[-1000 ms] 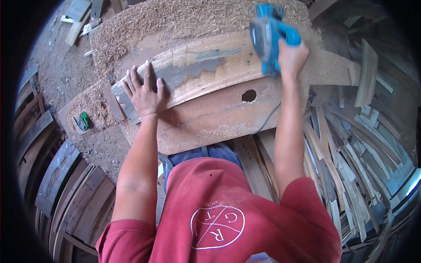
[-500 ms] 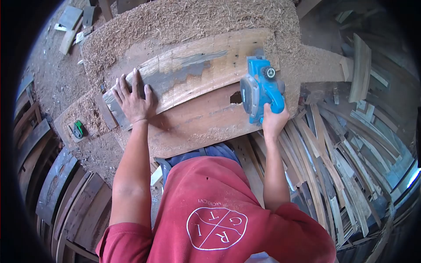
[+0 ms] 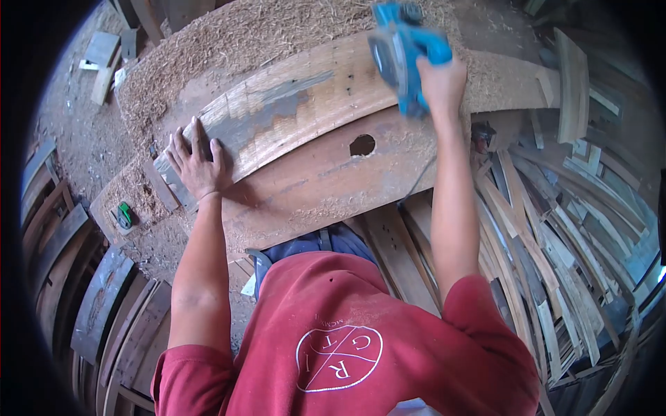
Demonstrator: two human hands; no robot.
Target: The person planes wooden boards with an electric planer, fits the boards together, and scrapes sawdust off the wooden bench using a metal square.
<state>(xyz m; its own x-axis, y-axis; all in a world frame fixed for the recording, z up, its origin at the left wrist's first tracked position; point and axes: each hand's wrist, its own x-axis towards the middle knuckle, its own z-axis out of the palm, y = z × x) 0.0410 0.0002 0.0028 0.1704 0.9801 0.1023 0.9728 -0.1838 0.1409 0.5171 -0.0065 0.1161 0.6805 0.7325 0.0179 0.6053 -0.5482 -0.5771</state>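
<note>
A curved wooden plank (image 3: pixel 298 104) with a grey weathered patch lies across the workbench (image 3: pixel 305 184). My left hand (image 3: pixel 198 166) presses on the plank's left end, fingers spread and palm down. In my right hand (image 3: pixel 444 80) is a blue electric hand planer (image 3: pixel 406 59), gripped by its rear handle. The planer is at the plank's right end and slightly blurred; whether its sole touches the wood I cannot tell. A dark cord (image 3: pixel 416 184) runs down beside my right forearm.
Wood shavings (image 3: pixel 277 35) cover the bench's far side. A round hole (image 3: pixel 362 145) opens in the bench top. A green-and-black tape measure (image 3: pixel 124 215) lies at the left. Curved boards (image 3: pixel 104 291) stack at lower left, and many offcuts (image 3: pixel 541 270) pile at right.
The planer in my right hand has moved away from my body, to the far side of the plank's right end, uncovering the hole. My left hand stays on the plank.
</note>
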